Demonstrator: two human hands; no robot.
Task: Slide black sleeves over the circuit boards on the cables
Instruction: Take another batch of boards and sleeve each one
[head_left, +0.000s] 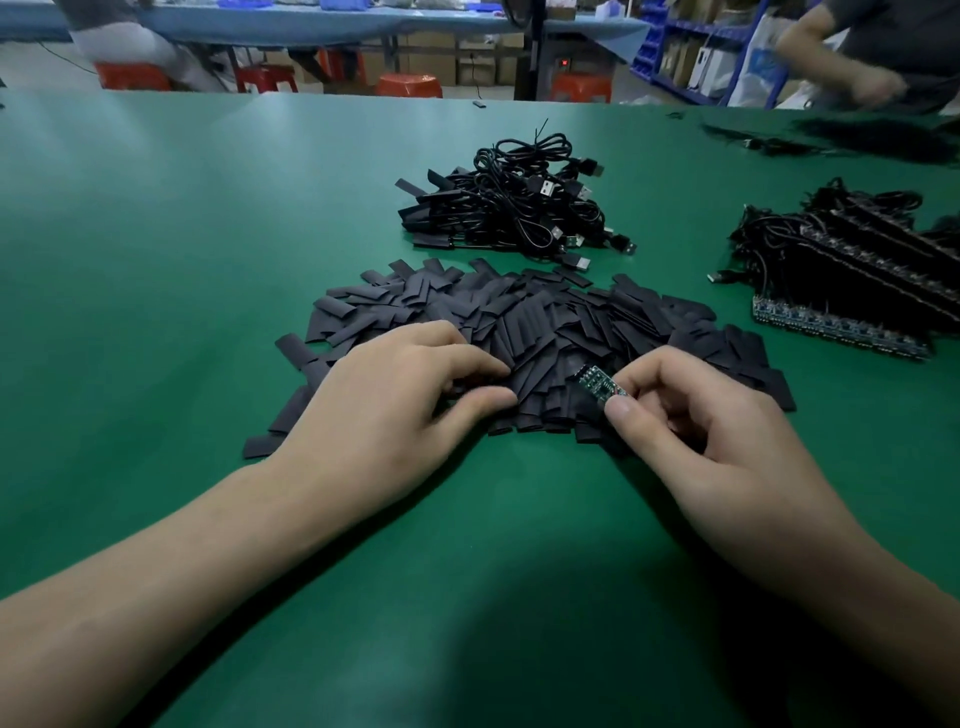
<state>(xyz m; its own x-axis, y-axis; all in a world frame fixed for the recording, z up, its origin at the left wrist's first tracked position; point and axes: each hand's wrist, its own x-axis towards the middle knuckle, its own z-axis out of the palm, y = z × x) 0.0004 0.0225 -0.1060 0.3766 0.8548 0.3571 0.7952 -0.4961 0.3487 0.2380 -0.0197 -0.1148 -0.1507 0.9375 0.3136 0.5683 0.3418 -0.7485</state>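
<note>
A wide heap of flat black sleeves (524, 322) lies on the green table in front of me. My left hand (395, 400) rests on the heap's near left side, its thumb and fingers curled and pinching at a sleeve. My right hand (691, 426) pinches a small green circuit board (598, 384) between thumb and forefinger, just above the heap's near edge; its cable is hidden under the hand. Behind the heap sits a pile of black USB cables with sleeves on their boards (514, 213). At the right lies a stack of cables with bare boards (847, 291).
The green table (156, 260) stretches wide to the left and toward me. Another person's arm (841, 62) moves at the far right corner beside more dark cable bundles (857, 137). Red stools (408, 85) and a blue bench stand beyond the table's far edge.
</note>
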